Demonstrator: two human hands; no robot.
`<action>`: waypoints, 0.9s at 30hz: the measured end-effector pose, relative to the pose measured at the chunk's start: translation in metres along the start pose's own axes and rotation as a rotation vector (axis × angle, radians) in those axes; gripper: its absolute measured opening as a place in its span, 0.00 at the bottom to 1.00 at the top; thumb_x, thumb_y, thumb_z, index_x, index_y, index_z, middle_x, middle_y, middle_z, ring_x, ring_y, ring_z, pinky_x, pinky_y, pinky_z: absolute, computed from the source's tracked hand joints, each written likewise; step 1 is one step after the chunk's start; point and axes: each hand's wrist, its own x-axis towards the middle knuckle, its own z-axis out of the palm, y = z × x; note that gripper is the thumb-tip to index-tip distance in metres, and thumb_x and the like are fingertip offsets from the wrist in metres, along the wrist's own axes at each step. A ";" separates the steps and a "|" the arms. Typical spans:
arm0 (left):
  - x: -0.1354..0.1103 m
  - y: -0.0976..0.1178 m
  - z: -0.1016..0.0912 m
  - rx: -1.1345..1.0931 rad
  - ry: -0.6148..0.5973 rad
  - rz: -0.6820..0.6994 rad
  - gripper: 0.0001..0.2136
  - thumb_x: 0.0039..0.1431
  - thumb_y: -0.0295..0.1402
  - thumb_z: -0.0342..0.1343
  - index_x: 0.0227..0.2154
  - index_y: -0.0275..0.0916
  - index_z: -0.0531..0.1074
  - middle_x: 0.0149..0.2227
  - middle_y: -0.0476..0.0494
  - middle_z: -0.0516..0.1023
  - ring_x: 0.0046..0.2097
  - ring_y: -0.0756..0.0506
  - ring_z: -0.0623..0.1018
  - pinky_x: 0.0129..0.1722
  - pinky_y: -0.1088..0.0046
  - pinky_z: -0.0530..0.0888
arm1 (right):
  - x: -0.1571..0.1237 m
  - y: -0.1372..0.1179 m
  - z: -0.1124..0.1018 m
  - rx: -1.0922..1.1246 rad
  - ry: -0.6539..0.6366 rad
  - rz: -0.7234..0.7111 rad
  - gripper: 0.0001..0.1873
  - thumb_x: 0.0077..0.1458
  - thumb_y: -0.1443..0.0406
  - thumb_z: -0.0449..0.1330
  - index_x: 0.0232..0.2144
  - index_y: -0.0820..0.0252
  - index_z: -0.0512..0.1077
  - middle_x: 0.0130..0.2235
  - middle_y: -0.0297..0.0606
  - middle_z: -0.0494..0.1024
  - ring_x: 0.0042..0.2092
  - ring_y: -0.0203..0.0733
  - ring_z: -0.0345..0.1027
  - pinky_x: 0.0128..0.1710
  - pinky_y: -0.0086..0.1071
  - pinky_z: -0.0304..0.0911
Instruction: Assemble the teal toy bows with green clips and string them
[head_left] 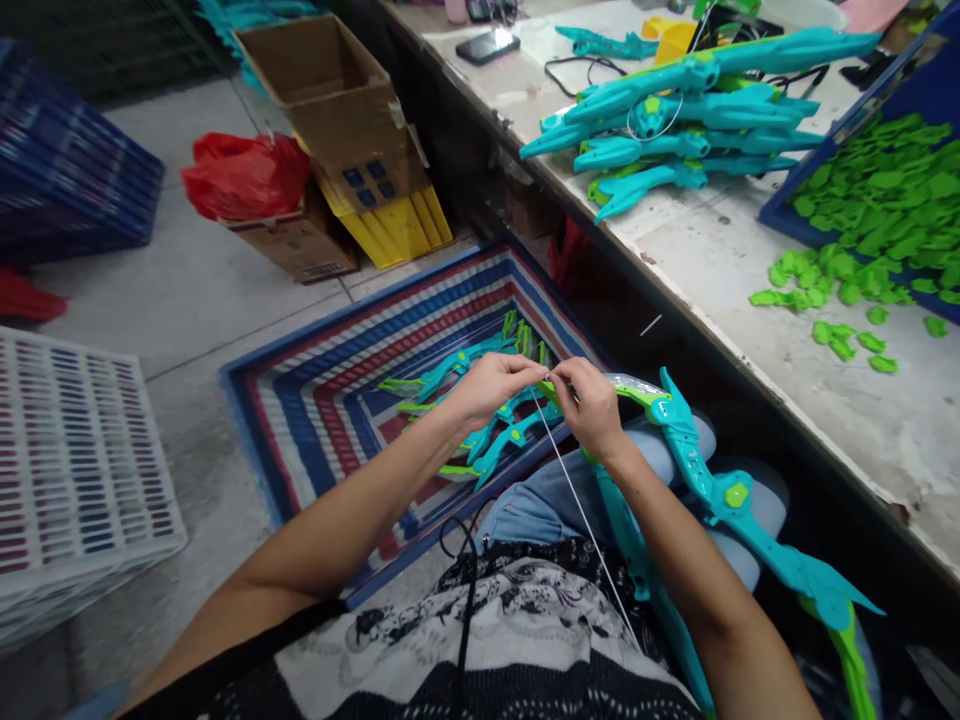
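Note:
A turquoise and green toy bow (pixel 701 475) lies across my lap, bent over my knees. Its green tip comes up to my hands. The fingers of my left hand (pixel 499 385) pinch the end of the white bowstring at this tip. Opposite it, my right hand (pixel 589 405) is closed with fingertips touching the left ones, also pinching the string at the tip. From there the white bowstring (pixel 574 485) runs taut down toward my waist. What exactly sits between the fingertips is too small to make out. Another turquoise bow limb (pixel 630 530) passes under my right forearm.
Below my hands, a striped lined crate (pixel 300 400) holds several bows. On the workbench (pixel 750 380) at right lie stacked turquoise bows (pixel 675 120), a phone (pixel 487 46), and a blue bin (pixel 795 190) spilling green pieces (pixel 885 200). A white basket (pixel 82 460) and cardboard box (pixel 337 110) stand left.

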 end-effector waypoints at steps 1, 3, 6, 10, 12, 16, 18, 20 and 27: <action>-0.002 -0.002 -0.003 0.017 -0.020 0.008 0.11 0.40 0.40 0.64 0.22 0.36 0.78 0.23 0.49 0.77 0.30 0.50 0.72 0.34 0.73 0.68 | -0.001 0.000 0.002 -0.036 -0.007 -0.025 0.08 0.63 0.67 0.50 0.31 0.59 0.66 0.32 0.39 0.73 0.36 0.40 0.67 0.38 0.33 0.64; -0.005 -0.004 -0.006 0.080 -0.031 0.031 0.11 0.41 0.40 0.64 0.25 0.36 0.79 0.26 0.47 0.79 0.32 0.48 0.73 0.36 0.72 0.68 | -0.003 0.003 0.007 -0.118 -0.014 -0.042 0.09 0.63 0.68 0.49 0.30 0.58 0.65 0.31 0.40 0.72 0.36 0.40 0.66 0.38 0.34 0.63; -0.013 -0.008 -0.006 0.190 -0.005 0.085 0.12 0.45 0.41 0.61 0.25 0.36 0.80 0.26 0.46 0.78 0.32 0.47 0.73 0.34 0.72 0.68 | -0.002 0.006 0.016 -0.227 0.025 0.037 0.11 0.62 0.68 0.48 0.28 0.58 0.65 0.29 0.39 0.71 0.33 0.41 0.65 0.35 0.34 0.62; -0.025 -0.016 0.000 0.214 0.104 0.176 0.12 0.49 0.41 0.60 0.28 0.37 0.80 0.29 0.46 0.77 0.33 0.47 0.74 0.34 0.72 0.68 | -0.008 0.000 0.005 -0.132 -0.011 0.085 0.11 0.63 0.67 0.48 0.31 0.59 0.67 0.30 0.39 0.72 0.34 0.39 0.67 0.36 0.33 0.64; -0.033 -0.026 -0.001 0.117 0.215 0.185 0.13 0.50 0.41 0.60 0.34 0.38 0.79 0.37 0.44 0.78 0.36 0.46 0.75 0.30 0.73 0.69 | -0.026 -0.001 -0.021 -0.094 -0.028 0.103 0.09 0.64 0.64 0.50 0.35 0.60 0.69 0.34 0.40 0.75 0.38 0.40 0.69 0.40 0.34 0.65; -0.060 -0.063 -0.007 0.091 0.482 0.163 0.11 0.55 0.40 0.56 0.38 0.41 0.74 0.39 0.43 0.77 0.36 0.45 0.77 0.25 0.74 0.70 | -0.102 0.013 -0.099 -0.504 0.062 0.353 0.15 0.62 0.56 0.53 0.43 0.60 0.69 0.41 0.47 0.75 0.45 0.49 0.68 0.46 0.44 0.64; -0.077 -0.084 0.002 0.328 0.284 0.242 0.07 0.56 0.37 0.56 0.34 0.41 0.74 0.34 0.44 0.77 0.36 0.44 0.77 0.30 0.70 0.73 | -0.147 0.022 -0.131 -0.774 -0.021 0.504 0.24 0.58 0.49 0.54 0.46 0.62 0.69 0.44 0.52 0.71 0.47 0.56 0.64 0.44 0.49 0.63; -0.088 -0.103 0.025 0.550 -0.123 0.463 0.08 0.58 0.33 0.53 0.38 0.41 0.75 0.39 0.41 0.78 0.43 0.42 0.77 0.41 0.65 0.76 | -0.183 0.029 -0.147 -0.899 -0.171 0.591 0.28 0.55 0.49 0.56 0.49 0.63 0.68 0.48 0.56 0.68 0.50 0.61 0.61 0.44 0.52 0.61; -0.059 -0.125 0.133 1.110 -0.564 1.034 0.13 0.61 0.25 0.46 0.44 0.38 0.73 0.48 0.34 0.74 0.54 0.39 0.71 0.55 0.51 0.66 | -0.187 0.045 -0.165 -0.594 -0.303 0.790 0.25 0.48 0.65 0.57 0.51 0.60 0.68 0.48 0.49 0.72 0.50 0.56 0.65 0.50 0.47 0.62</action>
